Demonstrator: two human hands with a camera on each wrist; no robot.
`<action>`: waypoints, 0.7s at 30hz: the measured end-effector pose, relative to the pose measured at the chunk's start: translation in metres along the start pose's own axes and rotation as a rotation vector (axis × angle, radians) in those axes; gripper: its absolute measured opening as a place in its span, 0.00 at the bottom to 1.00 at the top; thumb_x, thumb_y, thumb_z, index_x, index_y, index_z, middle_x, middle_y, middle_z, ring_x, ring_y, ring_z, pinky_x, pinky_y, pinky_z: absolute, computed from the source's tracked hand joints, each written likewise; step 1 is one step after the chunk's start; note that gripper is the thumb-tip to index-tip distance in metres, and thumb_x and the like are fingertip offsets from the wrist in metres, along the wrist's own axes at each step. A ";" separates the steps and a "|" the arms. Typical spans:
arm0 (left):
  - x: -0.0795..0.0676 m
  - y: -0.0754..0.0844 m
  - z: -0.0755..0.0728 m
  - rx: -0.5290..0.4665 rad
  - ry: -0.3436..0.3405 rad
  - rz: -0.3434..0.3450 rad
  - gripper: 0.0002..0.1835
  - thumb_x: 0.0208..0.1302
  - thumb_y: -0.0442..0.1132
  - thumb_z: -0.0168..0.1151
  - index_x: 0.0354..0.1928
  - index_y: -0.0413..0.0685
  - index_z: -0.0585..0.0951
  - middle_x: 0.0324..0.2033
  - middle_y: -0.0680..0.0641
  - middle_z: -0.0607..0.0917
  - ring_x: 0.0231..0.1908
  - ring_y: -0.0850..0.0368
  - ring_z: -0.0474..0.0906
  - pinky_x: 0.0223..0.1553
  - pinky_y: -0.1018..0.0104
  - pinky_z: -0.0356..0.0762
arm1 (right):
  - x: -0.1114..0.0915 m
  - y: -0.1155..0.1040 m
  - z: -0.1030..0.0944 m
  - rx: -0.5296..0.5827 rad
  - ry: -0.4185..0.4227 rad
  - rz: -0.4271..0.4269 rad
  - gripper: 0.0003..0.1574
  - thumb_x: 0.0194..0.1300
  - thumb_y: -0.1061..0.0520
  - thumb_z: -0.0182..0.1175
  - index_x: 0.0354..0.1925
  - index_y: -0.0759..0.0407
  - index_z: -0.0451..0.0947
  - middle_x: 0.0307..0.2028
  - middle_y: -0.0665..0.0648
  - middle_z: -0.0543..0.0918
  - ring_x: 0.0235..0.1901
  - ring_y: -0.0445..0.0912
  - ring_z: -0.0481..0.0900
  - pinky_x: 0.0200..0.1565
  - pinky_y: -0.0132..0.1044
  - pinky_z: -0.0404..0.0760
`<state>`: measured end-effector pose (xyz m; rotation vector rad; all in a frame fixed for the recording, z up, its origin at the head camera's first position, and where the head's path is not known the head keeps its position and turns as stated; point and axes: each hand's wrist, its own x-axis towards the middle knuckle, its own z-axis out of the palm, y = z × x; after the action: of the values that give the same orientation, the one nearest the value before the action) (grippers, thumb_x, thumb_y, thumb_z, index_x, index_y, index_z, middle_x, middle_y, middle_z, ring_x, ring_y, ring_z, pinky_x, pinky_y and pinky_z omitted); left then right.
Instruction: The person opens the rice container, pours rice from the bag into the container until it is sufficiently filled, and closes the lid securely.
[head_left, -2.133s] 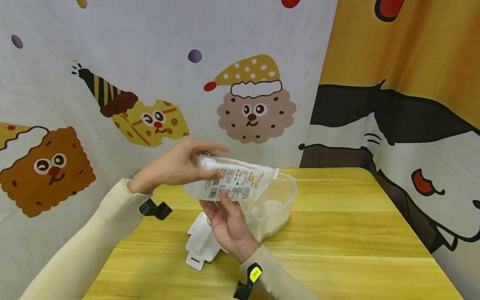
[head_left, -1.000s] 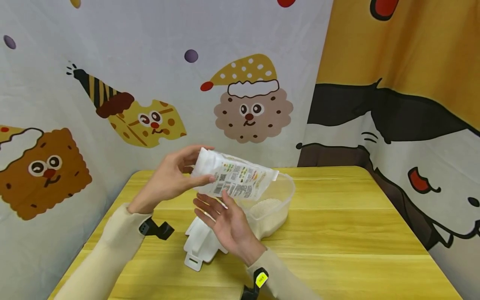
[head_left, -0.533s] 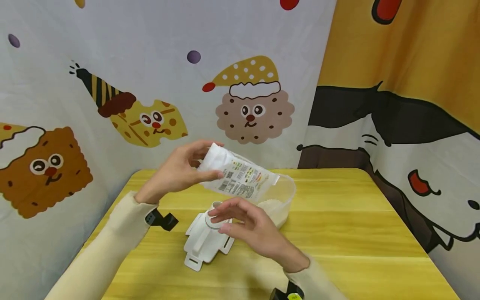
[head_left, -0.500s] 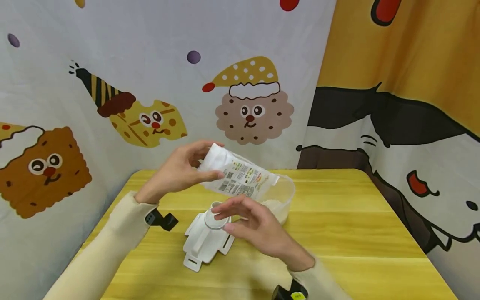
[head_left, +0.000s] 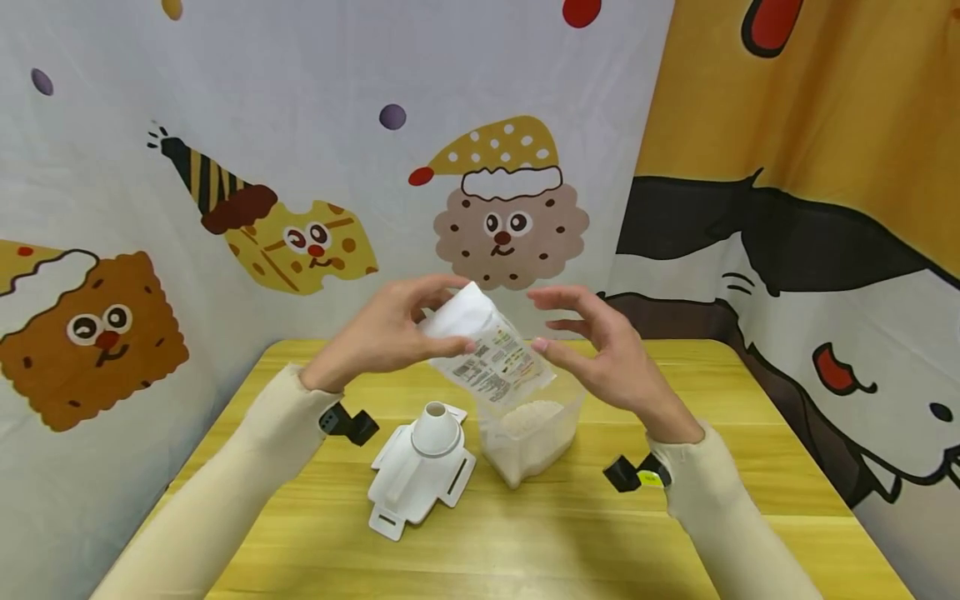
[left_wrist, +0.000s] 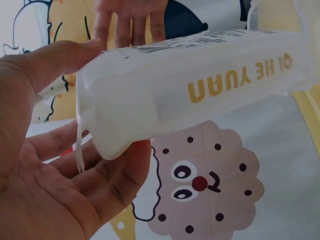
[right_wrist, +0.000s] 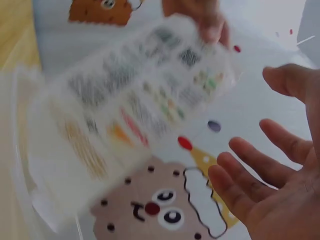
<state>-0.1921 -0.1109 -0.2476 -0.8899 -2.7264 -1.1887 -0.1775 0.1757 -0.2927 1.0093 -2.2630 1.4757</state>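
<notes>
Nearest me on the wood-grain table I log a white spouted lid, and just right of it a clear plastic container partly filled with white grains. Above these I see the left hand pinching the upper end of a white printed bag, tilted down at the container's mouth; right hand spread, near the bag, touching nothing. Behind: cartoon-printed cloth.
</notes>
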 end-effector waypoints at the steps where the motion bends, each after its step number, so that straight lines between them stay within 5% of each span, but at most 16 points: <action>1: 0.001 0.001 0.000 0.011 -0.001 -0.001 0.34 0.56 0.47 0.79 0.66 0.61 0.78 0.46 0.51 0.88 0.37 0.55 0.85 0.36 0.59 0.84 | 0.003 0.003 -0.002 -0.030 -0.014 0.005 0.36 0.66 0.62 0.69 0.70 0.54 0.70 0.66 0.53 0.77 0.67 0.50 0.74 0.64 0.42 0.79; 11: 0.020 0.000 0.008 0.010 -0.048 0.076 0.31 0.56 0.47 0.79 0.63 0.58 0.80 0.44 0.52 0.88 0.41 0.55 0.84 0.39 0.60 0.86 | 0.018 0.022 -0.007 -0.099 -0.255 0.127 0.49 0.67 0.52 0.70 0.79 0.40 0.58 0.72 0.53 0.72 0.71 0.51 0.71 0.70 0.56 0.72; 21: 0.023 -0.005 0.023 -0.140 0.020 0.122 0.33 0.57 0.45 0.79 0.65 0.60 0.79 0.45 0.52 0.87 0.41 0.56 0.84 0.38 0.59 0.86 | 0.022 0.024 -0.011 -0.140 -0.247 0.125 0.35 0.65 0.53 0.72 0.68 0.48 0.73 0.55 0.52 0.84 0.55 0.49 0.83 0.59 0.53 0.83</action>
<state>-0.2097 -0.0864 -0.2614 -1.0366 -2.5577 -1.3686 -0.2116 0.1827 -0.2926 1.0764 -2.6046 1.2763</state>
